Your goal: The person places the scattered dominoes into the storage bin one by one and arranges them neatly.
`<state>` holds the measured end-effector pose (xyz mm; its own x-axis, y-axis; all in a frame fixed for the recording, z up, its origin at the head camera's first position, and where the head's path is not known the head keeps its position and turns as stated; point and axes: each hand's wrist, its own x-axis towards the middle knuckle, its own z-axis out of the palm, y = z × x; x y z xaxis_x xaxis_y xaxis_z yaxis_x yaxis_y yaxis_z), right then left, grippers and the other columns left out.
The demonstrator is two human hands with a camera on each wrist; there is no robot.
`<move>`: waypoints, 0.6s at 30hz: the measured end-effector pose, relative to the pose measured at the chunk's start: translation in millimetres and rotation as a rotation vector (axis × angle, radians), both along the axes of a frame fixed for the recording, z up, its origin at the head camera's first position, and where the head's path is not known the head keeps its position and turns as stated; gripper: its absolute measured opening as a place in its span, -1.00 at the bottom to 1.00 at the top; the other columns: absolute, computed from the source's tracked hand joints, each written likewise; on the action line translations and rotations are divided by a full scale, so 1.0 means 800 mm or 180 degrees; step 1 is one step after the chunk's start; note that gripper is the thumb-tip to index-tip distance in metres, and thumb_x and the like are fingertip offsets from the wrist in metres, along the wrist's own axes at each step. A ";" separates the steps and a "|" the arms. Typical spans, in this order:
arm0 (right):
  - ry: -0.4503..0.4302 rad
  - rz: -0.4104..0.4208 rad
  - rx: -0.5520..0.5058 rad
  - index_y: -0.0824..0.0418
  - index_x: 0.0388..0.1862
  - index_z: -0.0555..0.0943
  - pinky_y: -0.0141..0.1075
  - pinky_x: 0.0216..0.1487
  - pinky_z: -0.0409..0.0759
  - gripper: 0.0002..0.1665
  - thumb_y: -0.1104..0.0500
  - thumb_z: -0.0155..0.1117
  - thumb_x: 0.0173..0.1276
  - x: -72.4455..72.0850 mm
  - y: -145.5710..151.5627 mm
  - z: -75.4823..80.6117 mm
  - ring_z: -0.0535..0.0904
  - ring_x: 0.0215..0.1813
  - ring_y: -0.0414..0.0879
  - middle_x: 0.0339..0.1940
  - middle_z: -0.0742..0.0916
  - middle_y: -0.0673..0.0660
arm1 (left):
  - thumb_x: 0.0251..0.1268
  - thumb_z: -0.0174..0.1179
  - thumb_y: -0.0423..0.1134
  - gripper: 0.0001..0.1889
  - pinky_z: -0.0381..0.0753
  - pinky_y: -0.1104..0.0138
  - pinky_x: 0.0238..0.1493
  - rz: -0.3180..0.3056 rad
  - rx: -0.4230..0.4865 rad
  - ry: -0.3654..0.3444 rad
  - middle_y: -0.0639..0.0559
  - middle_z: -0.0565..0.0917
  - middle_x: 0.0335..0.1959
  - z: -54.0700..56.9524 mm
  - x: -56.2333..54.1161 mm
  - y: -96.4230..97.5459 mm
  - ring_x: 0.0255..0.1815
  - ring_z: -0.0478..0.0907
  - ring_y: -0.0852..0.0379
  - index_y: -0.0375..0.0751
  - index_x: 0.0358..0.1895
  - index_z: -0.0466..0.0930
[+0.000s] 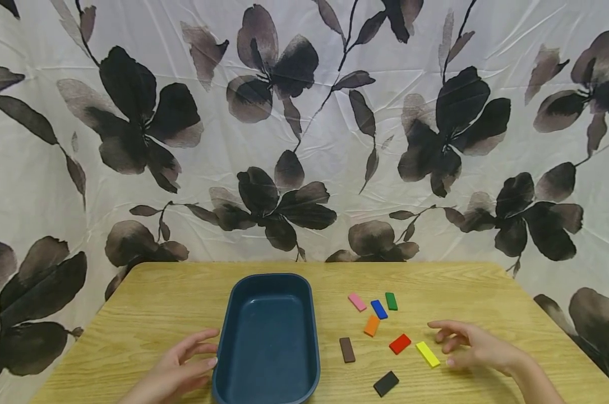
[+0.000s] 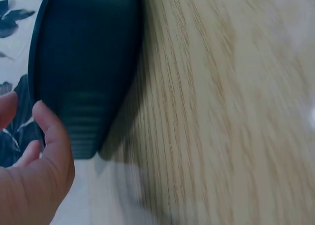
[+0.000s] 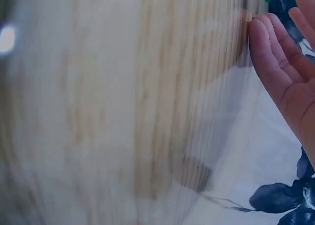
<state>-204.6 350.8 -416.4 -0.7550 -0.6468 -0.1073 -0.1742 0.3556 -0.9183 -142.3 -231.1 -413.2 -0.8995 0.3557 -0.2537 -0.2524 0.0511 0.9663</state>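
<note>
- Behind the table (image 1: 436,280) hangs a pale cloth (image 1: 345,163) printed with dark flowers; the tabletop is light, grained wood.
- From where I stand, the work looks barely begun, if at all: 8 small blocks lie outside the dark blue tray (image 1: 266,348), and I see 0 of them inside it or in a hand.
- By my judgement, then, all 8 are left to be handled: the pink block (image 1: 357,302), blue block (image 1: 379,309), green block (image 1: 391,301), orange block (image 1: 372,326), brown block (image 1: 347,350), red block (image 1: 400,344), black block (image 1: 386,384) and yellow block (image 1: 428,354), scattered to the tray's right.
- The right hand (image 1: 478,348) is released, its fingers loosely bent, with a gap between thumb and forefinger.
- The yellow block lies nearest to it, just beside the thumb tip on the tray side; they look apart. The red block is the next one over, beyond the yellow.
- The left hand (image 1: 183,365) is relaxed too and grasps nothing I can see. Its fingertips reach the tray's left wall; whether they touch it, I can't tell. The blocks lie well apart from it, across the tray.
</note>
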 end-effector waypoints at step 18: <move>-0.0282 0.0030 0.0120 0.55 0.30 0.21 -0.45 -0.42 0.48 -0.12 0.43 0.39 0.00 -0.012 -0.032 -0.002 0.46 -0.46 -0.21 -0.27 0.45 0.18 | 0.21 0.18 -0.38 -0.28 0.55 0.27 -0.11 0.0218 0.0324 -0.0099 -0.04 0.46 -0.17 0.000 -0.014 0.018 -0.18 0.53 0.11 -0.43 0.38 0.02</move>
<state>-213.9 325.5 -417.9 -0.7354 -0.6482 -0.1978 -0.0964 0.3890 -0.9162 -153.2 -216.9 -413.5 -0.9148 0.3190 -0.2476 -0.2819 -0.0654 0.9572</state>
